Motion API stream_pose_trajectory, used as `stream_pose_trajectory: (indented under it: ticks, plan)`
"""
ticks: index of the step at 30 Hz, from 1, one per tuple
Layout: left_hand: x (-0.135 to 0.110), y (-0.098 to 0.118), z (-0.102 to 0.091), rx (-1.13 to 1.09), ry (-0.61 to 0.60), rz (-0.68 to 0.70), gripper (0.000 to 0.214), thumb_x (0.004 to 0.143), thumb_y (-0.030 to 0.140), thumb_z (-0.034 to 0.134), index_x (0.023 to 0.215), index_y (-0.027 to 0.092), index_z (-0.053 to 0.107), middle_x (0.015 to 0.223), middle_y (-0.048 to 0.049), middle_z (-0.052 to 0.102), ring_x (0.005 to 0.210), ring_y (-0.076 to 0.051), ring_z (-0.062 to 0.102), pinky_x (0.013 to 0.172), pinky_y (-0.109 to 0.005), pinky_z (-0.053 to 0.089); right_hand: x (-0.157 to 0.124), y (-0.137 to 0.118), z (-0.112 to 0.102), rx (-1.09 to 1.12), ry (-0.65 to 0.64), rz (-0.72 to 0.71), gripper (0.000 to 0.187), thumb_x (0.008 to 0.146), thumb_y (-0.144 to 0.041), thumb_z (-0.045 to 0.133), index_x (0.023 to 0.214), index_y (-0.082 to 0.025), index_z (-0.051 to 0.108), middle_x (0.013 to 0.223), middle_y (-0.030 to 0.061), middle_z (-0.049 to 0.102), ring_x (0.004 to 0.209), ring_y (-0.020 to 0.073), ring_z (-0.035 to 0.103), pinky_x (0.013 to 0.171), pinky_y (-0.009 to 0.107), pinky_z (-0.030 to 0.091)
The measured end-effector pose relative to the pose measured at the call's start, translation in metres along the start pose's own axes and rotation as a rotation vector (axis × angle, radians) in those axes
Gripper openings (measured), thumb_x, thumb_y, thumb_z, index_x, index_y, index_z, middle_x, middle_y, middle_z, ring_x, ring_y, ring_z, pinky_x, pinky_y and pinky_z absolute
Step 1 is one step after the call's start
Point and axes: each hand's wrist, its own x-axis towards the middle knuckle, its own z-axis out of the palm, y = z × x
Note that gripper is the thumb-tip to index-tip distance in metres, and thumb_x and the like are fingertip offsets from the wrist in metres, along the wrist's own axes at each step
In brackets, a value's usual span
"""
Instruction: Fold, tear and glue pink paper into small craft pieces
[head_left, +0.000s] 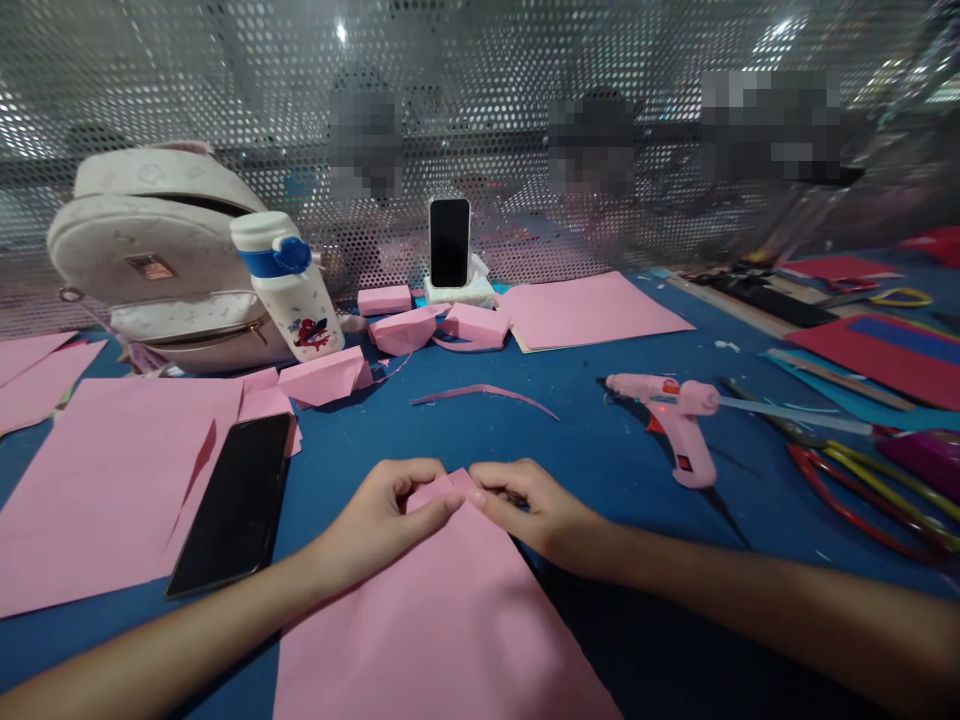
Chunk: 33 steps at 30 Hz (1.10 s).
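Observation:
A large sheet of pink paper (442, 620) lies in front of me, its far end narrow and raised between my hands. My left hand (397, 510) pinches that end from the left, thumb on top. From the right, my right hand (536, 510) grips the same end, its thumb close to the other thumb. The curled fingers of both hands are partly hidden. Beyond them a thin pink paper strip (487, 392) rests on the blue table (367, 435). Folded pink paper pieces (322, 378) sit farther back.
A pink glue gun (671, 405) and scissors (862, 490) lie at right. At left are a black phone (236, 500) and more pink paper (112, 480). A backpack (165, 260), a bottle (292, 290) and an upright phone (450, 243) stand before the perforated metal screen (480, 110).

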Motion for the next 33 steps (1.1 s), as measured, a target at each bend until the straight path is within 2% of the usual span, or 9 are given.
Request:
stream_pose_trajectory:
  ticks: [4, 8, 13, 16, 20, 29, 33]
  plan:
    - [0.001, 0.0, 0.0, 0.008, 0.005, 0.003, 0.029, 0.091, 0.033, 0.057, 0.069, 0.015, 0.055, 0.066, 0.0047, 0.045, 0.065, -0.01, 0.039, 0.059, -0.021, 0.032, 0.0, -0.001, 0.0, -0.001, 0.004, 0.005, 0.04, 0.098, -0.038, 0.045, 0.066, -0.02, 0.03, 0.065, -0.0058, 0.026, 0.059, 0.0097, 0.025, 0.052, 0.026, 0.02]
    - [0.006, 0.003, -0.003, 0.017, -0.082, -0.042, 0.023, 0.087, 0.032, 0.061, 0.073, 0.014, 0.06, 0.067, 0.0037, 0.049, 0.063, -0.01, 0.041, 0.057, -0.021, 0.032, 0.001, 0.0, 0.0, 0.012, -0.003, -0.002, 0.038, 0.098, -0.037, 0.044, 0.066, -0.02, 0.033, 0.065, -0.0055, 0.028, 0.059, 0.0097, 0.027, 0.053, 0.026, 0.021]
    - [0.012, 0.004, -0.007, -0.023, -0.148, -0.088, 0.027, 0.083, 0.035, 0.066, 0.068, 0.014, 0.058, 0.062, 0.005, 0.043, 0.057, -0.009, 0.036, 0.051, -0.021, 0.028, 0.001, 0.0, 0.0, 0.008, 0.013, -0.001, 0.038, 0.096, -0.033, 0.046, 0.065, -0.02, 0.03, 0.065, -0.0056, 0.026, 0.059, 0.0095, 0.026, 0.053, 0.026, 0.02]
    - [0.011, 0.004, -0.005, -0.005, -0.102, -0.038, 0.02, 0.082, 0.029, 0.065, 0.069, 0.014, 0.062, 0.061, 0.0052, 0.043, 0.058, -0.008, 0.035, 0.052, -0.02, 0.028, 0.001, -0.002, 0.0, 0.036, 0.025, -0.001, 0.039, 0.096, -0.033, 0.046, 0.064, -0.02, 0.028, 0.064, -0.0057, 0.024, 0.059, 0.0095, 0.024, 0.052, 0.026, 0.02]
    - [0.007, 0.004, -0.001, -0.01, -0.041, 0.012, 0.008, 0.081, 0.02, 0.062, 0.076, 0.014, 0.066, 0.066, 0.0039, 0.053, 0.063, -0.009, 0.043, 0.057, -0.019, 0.035, 0.002, -0.002, 0.0, 0.08, 0.017, -0.003, 0.039, 0.096, -0.034, 0.046, 0.064, -0.02, 0.029, 0.064, -0.0059, 0.023, 0.058, 0.0095, 0.023, 0.052, 0.026, 0.02]
    - [0.005, 0.002, 0.001, -0.009, -0.01, 0.047, 0.008, 0.078, 0.016, 0.061, 0.07, 0.015, 0.063, 0.068, 0.0027, 0.059, 0.067, -0.011, 0.05, 0.064, -0.021, 0.04, 0.001, -0.004, 0.002, 0.075, 0.025, 0.033, 0.038, 0.096, -0.036, 0.045, 0.065, -0.02, 0.031, 0.065, -0.0051, 0.025, 0.059, 0.01, 0.025, 0.053, 0.026, 0.021]
    - [0.005, 0.004, -0.002, 0.075, -0.026, 0.054, 0.011, 0.085, 0.023, 0.061, 0.078, 0.015, 0.067, 0.069, 0.003, 0.06, 0.064, -0.01, 0.049, 0.059, -0.02, 0.038, 0.002, -0.001, 0.001, -0.045, 0.072, 0.012, 0.039, 0.097, -0.031, 0.044, 0.064, -0.02, 0.026, 0.063, -0.0055, 0.023, 0.058, 0.01, 0.024, 0.053, 0.027, 0.019]
